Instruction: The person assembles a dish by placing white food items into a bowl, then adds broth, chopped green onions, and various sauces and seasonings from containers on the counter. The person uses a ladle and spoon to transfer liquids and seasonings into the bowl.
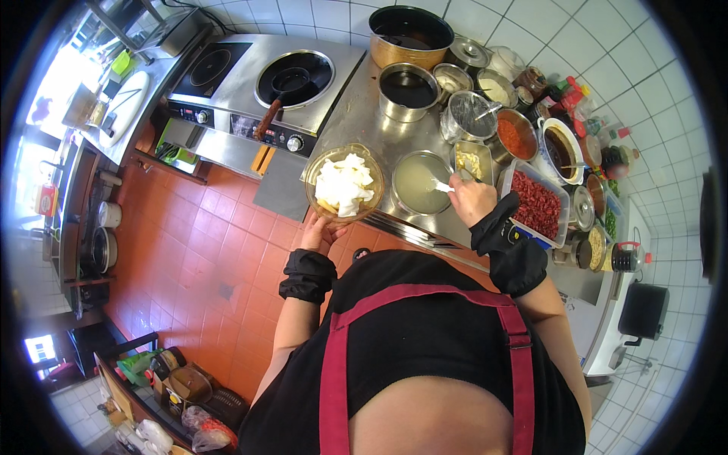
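One steel counter (353, 125), the largest item on my feed, running across the far side of the person. One rectangular tub (563, 230) of chopped red pieces, beyond the right wrist on the right. One see-through round bowl (374, 203), heaped with white pieces (345, 182); it overlaps the counter's front edge in my view, and whether it rests there or hangs in the grip I cannot tell. One steel bowl (394, 182) of cloudy pale liquid (415, 176), on the counter. One small metal tray (486, 158) of pale yellow bits, just past the right fingers.

Two hands, both occupied. Left hand (321, 233): cupped against the near underside of the see-through bowl, gripping it from below. Right hand (472, 199): closed round the handle of a white utensil (440, 185), at the right rim of the steel bowl; the working end is lost to me in the liquid.

The relation I would steer by, as I judge it: see-through bowl directly left of steel bowl, the two just beside each other, their difference in height unreadable from above. Neither round bowl offers me a long axis; the utensil's does, pointing from the right hand leftward and slightly away, toward the white pieces' side. The left hand is nearer those pieces, the right hand nearer the liquid
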The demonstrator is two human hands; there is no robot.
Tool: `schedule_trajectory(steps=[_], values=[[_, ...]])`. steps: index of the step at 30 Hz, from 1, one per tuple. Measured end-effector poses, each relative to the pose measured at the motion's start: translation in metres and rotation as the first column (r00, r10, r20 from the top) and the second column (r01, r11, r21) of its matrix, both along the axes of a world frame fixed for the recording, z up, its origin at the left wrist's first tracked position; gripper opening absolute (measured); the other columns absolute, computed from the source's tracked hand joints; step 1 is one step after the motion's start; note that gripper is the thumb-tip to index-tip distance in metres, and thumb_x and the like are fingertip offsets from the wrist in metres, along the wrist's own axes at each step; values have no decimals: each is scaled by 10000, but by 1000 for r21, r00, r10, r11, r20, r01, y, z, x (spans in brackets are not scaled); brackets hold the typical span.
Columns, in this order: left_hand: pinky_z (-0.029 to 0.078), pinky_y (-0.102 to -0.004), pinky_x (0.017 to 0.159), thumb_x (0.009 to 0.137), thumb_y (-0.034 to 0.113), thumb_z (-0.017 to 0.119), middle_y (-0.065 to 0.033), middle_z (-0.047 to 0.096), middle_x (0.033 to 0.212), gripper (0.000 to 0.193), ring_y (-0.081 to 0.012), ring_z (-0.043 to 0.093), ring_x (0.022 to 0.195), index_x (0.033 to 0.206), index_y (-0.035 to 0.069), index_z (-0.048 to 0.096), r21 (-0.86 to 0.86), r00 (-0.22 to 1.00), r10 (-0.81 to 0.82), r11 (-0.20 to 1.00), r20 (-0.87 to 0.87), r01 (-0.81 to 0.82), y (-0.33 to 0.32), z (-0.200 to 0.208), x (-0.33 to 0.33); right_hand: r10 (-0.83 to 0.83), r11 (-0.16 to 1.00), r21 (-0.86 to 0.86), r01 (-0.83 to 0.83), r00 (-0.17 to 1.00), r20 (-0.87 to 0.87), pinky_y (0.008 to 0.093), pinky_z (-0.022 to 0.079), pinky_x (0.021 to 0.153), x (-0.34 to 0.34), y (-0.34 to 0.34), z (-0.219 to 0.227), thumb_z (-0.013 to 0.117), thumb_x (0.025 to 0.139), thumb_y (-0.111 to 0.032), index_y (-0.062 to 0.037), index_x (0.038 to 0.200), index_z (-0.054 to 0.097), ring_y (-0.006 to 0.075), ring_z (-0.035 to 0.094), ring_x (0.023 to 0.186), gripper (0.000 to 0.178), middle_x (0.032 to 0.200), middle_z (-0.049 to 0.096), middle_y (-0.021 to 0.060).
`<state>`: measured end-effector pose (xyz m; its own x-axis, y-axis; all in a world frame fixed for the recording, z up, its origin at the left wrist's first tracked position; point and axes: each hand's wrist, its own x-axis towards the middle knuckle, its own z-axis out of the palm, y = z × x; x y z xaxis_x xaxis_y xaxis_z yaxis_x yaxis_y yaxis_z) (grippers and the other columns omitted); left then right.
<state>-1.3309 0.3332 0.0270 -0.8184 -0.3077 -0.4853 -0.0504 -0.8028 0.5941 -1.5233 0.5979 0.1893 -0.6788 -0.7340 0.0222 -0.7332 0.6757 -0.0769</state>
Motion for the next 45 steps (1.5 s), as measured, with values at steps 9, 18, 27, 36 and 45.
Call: schedule_trajectory(steps=[9, 18, 27, 36, 45], values=[[539, -290, 674, 866, 104, 487, -98, 578, 1133, 446, -222, 644, 872, 1297, 72, 379, -87, 996, 40, 996, 78, -33, 6, 19, 10, 38, 993, 111, -45, 997, 68, 450, 480, 567, 11, 6, 22, 582, 782, -186, -78, 851, 573, 331, 623, 636, 129, 638, 612, 140], [549, -303, 674, 845, 141, 485, -88, 559, 1172, 472, -226, 628, 920, 1304, 77, 398, -94, 994, 111, 989, -6, -112, 10, 53, 25, -49, 998, -37, 51, 998, 48, 422, 471, 540, 8, 3, -11, 607, 795, -235, -90, 866, 578, 300, 628, 626, 164, 641, 617, 114], [554, -315, 661, 809, 143, 499, -87, 567, 1151, 482, -221, 623, 922, 1278, 66, 416, -197, 991, 136, 971, -7, -134, 15, 86, 28, 21, 995, 104, -6, 990, -142, 381, 496, 549, 3, 18, -10, 579, 791, -194, -61, 762, 589, 286, 627, 611, 136, 653, 613, 107], [550, -309, 652, 797, 140, 507, -101, 578, 1133, 490, -222, 635, 871, 1270, 47, 418, -208, 992, 126, 970, -18, -127, 21, 95, 24, 200, 975, -38, -217, 944, -264, 312, 421, 670, 11, 26, 19, 539, 724, -121, -80, 735, 595, 199, 566, 712, 71, 672, 564, 46], [557, -303, 643, 810, 161, 524, -109, 582, 1139, 490, -229, 647, 864, 1272, 43, 412, -200, 992, 116, 972, -52, -124, 21, 97, 19, 85, 976, -138, -169, 877, -473, 302, 368, 641, 30, 48, 50, 558, 694, -88, -81, 908, 666, 167, 499, 691, 240, 654, 495, -2]])
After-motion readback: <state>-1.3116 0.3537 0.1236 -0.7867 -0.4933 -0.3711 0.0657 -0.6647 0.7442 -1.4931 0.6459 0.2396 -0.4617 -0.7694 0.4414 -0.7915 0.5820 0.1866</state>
